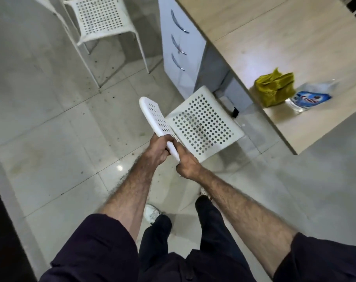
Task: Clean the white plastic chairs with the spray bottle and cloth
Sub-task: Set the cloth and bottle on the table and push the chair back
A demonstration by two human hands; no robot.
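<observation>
1. pale glossy floor tiles (57, 139), speckled with dirt, fill the room under a standing person in dark short sleeves and dark trousers.
2. far left at the top stands a second white perforated plastic chair (100, 17) on thin legs, well apart from the hands.
3. left hand (157, 150) curls its fingers round the near end of the top edge of the white perforated plastic chair's backrest (155, 117).
4. right hand (186, 164) grips the same edge just beside the left, thumb and fingers wrapped round it.
5. that chair's perforated seat (201, 127) lies beyond the hands, near a white drawer cabinet (182, 47) with three curved handles.
6. on the light wooden desk (285, 33) at right, a yellow folded cloth (274, 87) sits touching a clear spray bottle with a blue label (309, 97), lying blurred on the desk.
</observation>
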